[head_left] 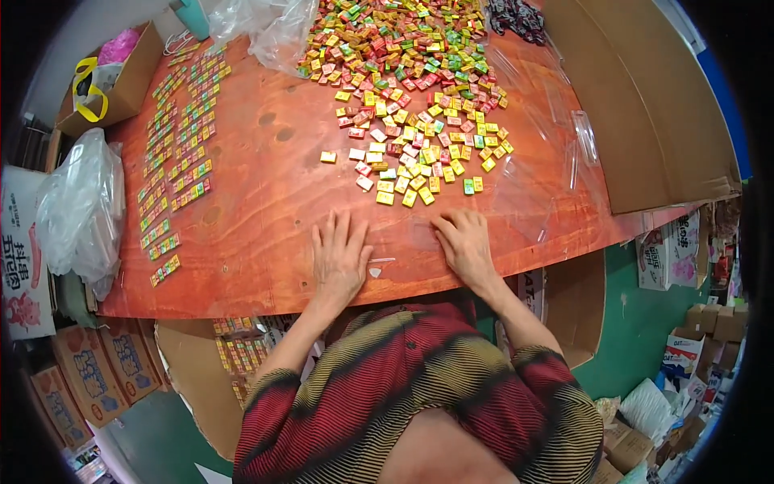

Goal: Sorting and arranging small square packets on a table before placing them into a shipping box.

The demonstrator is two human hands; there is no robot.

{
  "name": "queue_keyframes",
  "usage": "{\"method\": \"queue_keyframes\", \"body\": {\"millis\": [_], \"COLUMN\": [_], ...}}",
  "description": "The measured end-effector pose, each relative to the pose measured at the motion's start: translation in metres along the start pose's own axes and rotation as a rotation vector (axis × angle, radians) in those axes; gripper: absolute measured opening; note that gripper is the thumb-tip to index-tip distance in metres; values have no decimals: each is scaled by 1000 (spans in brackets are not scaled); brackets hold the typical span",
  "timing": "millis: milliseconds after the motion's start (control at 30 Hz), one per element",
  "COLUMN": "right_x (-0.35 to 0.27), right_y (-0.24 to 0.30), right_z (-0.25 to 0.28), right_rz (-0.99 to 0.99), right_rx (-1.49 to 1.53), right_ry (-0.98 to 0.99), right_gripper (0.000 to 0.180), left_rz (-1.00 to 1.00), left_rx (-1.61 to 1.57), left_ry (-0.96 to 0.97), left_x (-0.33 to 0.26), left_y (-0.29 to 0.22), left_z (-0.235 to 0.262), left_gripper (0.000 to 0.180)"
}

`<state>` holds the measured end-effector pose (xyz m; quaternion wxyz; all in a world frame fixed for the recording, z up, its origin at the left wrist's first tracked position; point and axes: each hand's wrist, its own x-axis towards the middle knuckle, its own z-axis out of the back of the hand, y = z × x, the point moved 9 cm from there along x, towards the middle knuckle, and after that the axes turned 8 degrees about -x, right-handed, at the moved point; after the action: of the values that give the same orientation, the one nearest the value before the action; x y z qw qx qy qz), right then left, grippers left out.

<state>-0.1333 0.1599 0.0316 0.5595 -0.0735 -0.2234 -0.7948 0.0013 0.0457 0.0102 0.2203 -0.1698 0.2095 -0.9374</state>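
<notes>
My left hand (340,254) lies palm down on the red-brown table, its fingers stretched out and apart. To its right, my right hand (466,246) rests with bent fingers and the thumb drawn in close to them. A faint see-through patch, perhaps clear plastic, shows at its fingertips; what they hold, if anything, is too indistinct to make out. Beyond both hands spreads a large heap of small boxes (419,145) in yellow, red and green. Between my hands, near the table edge, are a small white scrap (375,273) and a thin pale strip (384,260).
Rows of similar small boxes (193,129) line the table's left side. Clear plastic pieces (584,139) lie at the right, beside a large cardboard box (645,105). Plastic bags (81,210) hang at the left edge. Below the table, an open carton (193,355) holds more rows.
</notes>
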Motion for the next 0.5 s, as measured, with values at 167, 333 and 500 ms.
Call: {"method": "queue_keyframes", "body": {"millis": [167, 333, 500], "right_x": [14, 69, 79], "right_y": [-3, 23, 38], "right_z": [8, -11, -45], "right_rz": [-28, 21, 68], "right_rx": [-98, 136, 50], "right_ry": [-77, -43, -6], "right_gripper": [18, 15, 13], "left_rz": [-52, 109, 141], "left_rx": [-75, -277, -222], "left_ry": [-122, -197, -148], "left_x": [11, 63, 87], "left_y": [-2, 19, 33], "left_z": [6, 27, 0], "left_gripper": [37, 24, 17]}}
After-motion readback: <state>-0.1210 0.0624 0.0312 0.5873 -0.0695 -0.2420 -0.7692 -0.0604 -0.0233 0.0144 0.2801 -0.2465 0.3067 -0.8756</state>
